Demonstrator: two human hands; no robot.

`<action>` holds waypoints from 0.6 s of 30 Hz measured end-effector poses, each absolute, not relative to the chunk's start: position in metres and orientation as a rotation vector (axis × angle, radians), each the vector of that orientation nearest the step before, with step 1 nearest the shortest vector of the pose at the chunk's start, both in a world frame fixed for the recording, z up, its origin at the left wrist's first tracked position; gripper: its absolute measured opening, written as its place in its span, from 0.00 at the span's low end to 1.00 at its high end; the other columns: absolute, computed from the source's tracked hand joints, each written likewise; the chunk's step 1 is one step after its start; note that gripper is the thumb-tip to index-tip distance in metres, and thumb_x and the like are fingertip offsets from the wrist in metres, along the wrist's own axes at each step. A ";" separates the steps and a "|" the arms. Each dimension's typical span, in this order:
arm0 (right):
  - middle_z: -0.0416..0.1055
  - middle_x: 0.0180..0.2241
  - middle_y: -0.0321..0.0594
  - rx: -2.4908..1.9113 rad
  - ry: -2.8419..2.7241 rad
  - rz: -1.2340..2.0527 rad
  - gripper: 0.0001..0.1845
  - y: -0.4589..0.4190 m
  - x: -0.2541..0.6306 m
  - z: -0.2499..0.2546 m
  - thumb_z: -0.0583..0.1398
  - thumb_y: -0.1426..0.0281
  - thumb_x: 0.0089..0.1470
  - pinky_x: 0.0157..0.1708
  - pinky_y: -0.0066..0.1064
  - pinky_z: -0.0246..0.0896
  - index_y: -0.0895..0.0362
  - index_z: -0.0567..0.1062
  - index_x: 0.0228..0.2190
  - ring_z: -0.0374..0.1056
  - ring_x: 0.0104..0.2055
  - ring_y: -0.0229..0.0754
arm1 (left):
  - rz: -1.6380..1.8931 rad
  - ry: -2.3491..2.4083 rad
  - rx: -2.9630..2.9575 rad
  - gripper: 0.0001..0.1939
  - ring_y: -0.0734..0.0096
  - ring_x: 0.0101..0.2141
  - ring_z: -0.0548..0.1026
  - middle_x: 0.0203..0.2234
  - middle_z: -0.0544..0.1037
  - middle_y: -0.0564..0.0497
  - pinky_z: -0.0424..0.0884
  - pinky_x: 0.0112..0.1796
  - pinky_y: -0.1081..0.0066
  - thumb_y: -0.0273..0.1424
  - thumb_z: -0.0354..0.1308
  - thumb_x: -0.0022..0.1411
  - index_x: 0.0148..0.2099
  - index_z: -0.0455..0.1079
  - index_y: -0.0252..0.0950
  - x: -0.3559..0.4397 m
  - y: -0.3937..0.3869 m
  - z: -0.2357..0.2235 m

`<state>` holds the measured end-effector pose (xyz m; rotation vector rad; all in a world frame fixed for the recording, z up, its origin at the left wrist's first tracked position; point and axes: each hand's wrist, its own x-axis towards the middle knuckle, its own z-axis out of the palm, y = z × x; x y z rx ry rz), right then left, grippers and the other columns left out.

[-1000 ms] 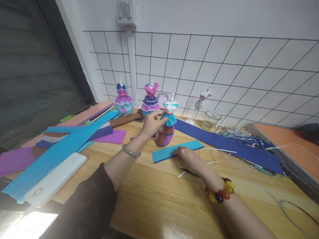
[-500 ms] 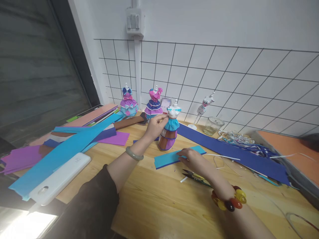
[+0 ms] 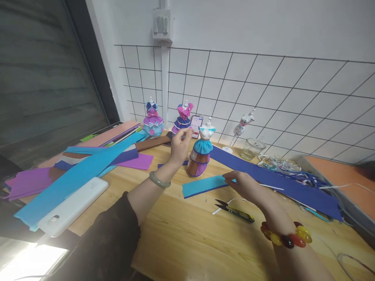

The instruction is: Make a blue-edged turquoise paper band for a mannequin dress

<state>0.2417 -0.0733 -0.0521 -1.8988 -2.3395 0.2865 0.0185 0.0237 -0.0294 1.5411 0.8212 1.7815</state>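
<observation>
A small dress form [image 3: 206, 132] stands on the table in a bright blue ruffle over brown and purple tiers. Beside its left side is my left hand [image 3: 181, 146], apart from it, with fingers loosely curled and nothing visible between them. My right hand [image 3: 241, 183] has its fingertips together at the right end of a light blue crepe-paper strip [image 3: 202, 185], hiding that end. A dark blue layer shows beneath the strip. Thread snips [image 3: 234, 210] with black blades lie below my right hand, near a thin white strip.
Two dressed forms [image 3: 153, 123] [image 3: 183, 119] and a phone [image 3: 197, 124] stand at the back. Farther right are a tilted form [image 3: 243, 123], a glass [image 3: 252, 148], a long dark blue strip [image 3: 275, 181] and tangled ribbons [image 3: 281, 164]. Coloured strips [image 3: 79, 175] and a white power bank [image 3: 74, 207] occupy the left.
My left hand has let go of the dress form and lifted slightly away. My right hand has slid right along the light blue strip, uncovering more of the snips.
</observation>
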 end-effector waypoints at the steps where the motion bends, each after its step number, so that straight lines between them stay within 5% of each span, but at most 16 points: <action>1: 0.77 0.37 0.41 -1.941 -2.329 0.281 0.15 -0.072 0.247 -0.055 0.53 0.75 0.52 0.36 0.27 0.60 0.55 0.79 0.34 0.71 0.38 0.42 | 1.813 0.835 1.557 0.12 0.74 0.36 0.72 0.32 0.75 0.51 0.66 0.38 0.74 0.37 0.50 0.63 0.35 0.69 0.35 0.018 0.020 -0.027; 10: 0.76 0.29 0.43 -2.336 -2.097 0.114 0.11 -0.061 0.281 -0.078 0.57 0.74 0.47 0.29 0.28 0.56 0.55 0.79 0.31 0.70 0.32 0.42 | 1.749 0.515 2.522 0.23 0.78 0.19 0.58 0.12 0.57 0.57 0.58 0.27 0.72 0.32 0.49 0.62 0.16 0.50 0.36 0.035 -0.032 -0.019; 18: 0.76 0.31 0.45 -2.410 -2.070 0.096 0.13 -0.053 0.292 -0.088 0.56 0.72 0.47 0.29 0.29 0.57 0.55 0.79 0.34 0.71 0.34 0.45 | 0.300 0.689 3.074 0.10 0.64 0.29 0.74 0.26 0.76 0.44 0.64 0.27 0.70 0.34 0.53 0.60 0.34 0.71 0.33 0.062 -0.049 -0.065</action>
